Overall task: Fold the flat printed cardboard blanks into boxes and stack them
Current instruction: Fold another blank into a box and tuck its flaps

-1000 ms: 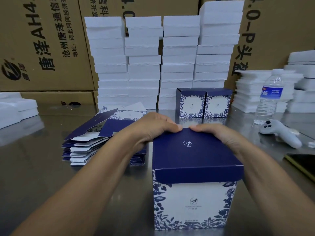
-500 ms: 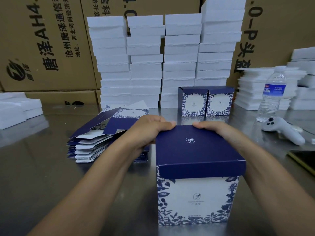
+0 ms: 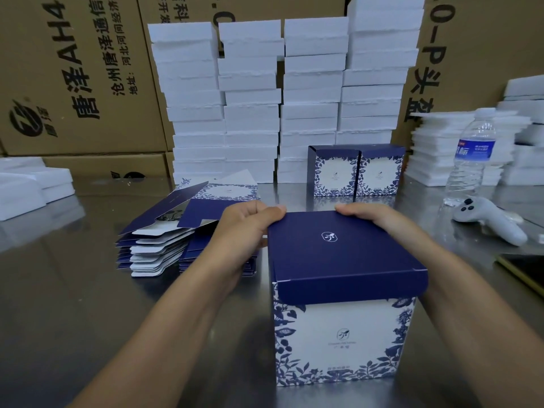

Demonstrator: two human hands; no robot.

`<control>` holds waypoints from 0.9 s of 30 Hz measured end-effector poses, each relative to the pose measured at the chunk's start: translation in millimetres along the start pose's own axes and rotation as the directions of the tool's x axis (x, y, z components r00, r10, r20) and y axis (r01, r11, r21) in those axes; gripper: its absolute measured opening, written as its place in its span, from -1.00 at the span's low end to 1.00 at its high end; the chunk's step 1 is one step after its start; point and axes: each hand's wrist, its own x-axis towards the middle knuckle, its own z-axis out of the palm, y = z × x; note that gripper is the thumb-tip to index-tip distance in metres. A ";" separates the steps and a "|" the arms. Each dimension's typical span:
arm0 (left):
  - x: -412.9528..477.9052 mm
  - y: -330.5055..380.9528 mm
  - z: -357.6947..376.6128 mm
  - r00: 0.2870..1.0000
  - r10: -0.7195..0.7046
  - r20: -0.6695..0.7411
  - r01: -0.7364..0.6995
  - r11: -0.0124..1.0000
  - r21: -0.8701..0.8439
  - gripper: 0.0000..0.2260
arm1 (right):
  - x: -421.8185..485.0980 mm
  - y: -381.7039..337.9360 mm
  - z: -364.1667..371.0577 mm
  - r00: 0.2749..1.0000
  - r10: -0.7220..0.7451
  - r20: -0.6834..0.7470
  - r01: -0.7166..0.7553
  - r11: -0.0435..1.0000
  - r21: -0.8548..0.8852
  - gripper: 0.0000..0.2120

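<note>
Box (image 3: pixel 344 334): stands upright on the metal table (image 3: pixel 59 290), nearest the camera, with its dark blue lid (image 3: pixel 338 248) closed and the front flap hanging over the printed face.
Left hand (image 3: pixel 247 228): grips the lid's far left corner. The thumb lies on top, and the other fingers curl down behind the box with their tips hidden.
Right hand (image 3: pixel 371 216): clamps the lid's far edge. The fingers bend over it and their ends are out of sight behind the box.
Flat blanks (image 3: pixel 159 242): a fanned pile just left of the left fingers, its right part covered by that wrist.
Finished boxes (image 3: pixel 356 172): two side by side beyond the fingertips, in front of the white foam stacks (image 3: pixel 282 98).
Bottle (image 3: pixel 471 160) and white controller (image 3: pixel 488 219): well right of the right fingers.
Dark flat thing (image 3: pixel 527 269): cut off at the right edge, so I cannot tell what it is.
Brown cartons (image 3: pixel 82 78): behind everything, their print partly cropped.
</note>
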 end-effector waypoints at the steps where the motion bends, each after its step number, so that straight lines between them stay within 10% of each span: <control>1: -0.1 -0.2 1.3 1.000 0.008 -0.014 -0.008 1.000 -0.005 -0.51 | 0.8 0.0 0.1 1.000 0.004 -0.014 -0.005 1.000 -0.006 -0.83; 10: -11.6 -11.7 14.3 0.990 -0.007 -0.138 -0.020 0.981 -0.192 -0.81 | 1.1 3.0 -1.7 0.972 -0.135 -0.190 0.128 0.990 -0.051 -0.88; 27: -21.2 -11.0 14.3 0.981 0.018 -0.193 -0.056 0.979 -0.197 -0.72 | -7.8 4.8 4.4 0.930 -0.176 -0.323 0.181 0.983 -0.018 -0.85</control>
